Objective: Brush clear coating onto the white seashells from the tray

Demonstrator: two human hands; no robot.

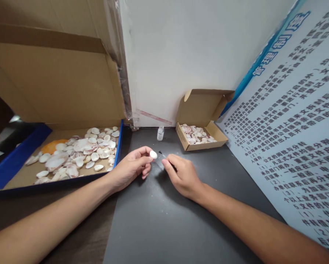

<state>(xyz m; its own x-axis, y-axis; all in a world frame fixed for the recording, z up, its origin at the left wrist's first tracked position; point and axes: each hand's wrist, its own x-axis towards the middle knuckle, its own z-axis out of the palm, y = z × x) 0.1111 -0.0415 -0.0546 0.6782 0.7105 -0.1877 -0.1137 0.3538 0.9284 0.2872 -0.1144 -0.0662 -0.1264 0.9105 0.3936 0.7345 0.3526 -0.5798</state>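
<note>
My left hand (134,163) pinches a small white ribbed seashell (153,155) between thumb and fingers, over the grey mat. Opposite it, my right hand (181,172) is closed around a thin brush with a dark tip (160,152); its handle is mostly hidden by the fingers. The brush tip is close to the shell, with a small gap between them. Behind both hands stands a small clear bottle (160,133) with a whitish content and a label.
At left, a blue-edged cardboard box (119,143) holds many loose shells (82,145). A smaller cardboard box (205,146), lid raised, contains more shells (194,134) at the back right. A printed panel (285,128) leans along the right side. White specks dot the grey mat (164,227).
</note>
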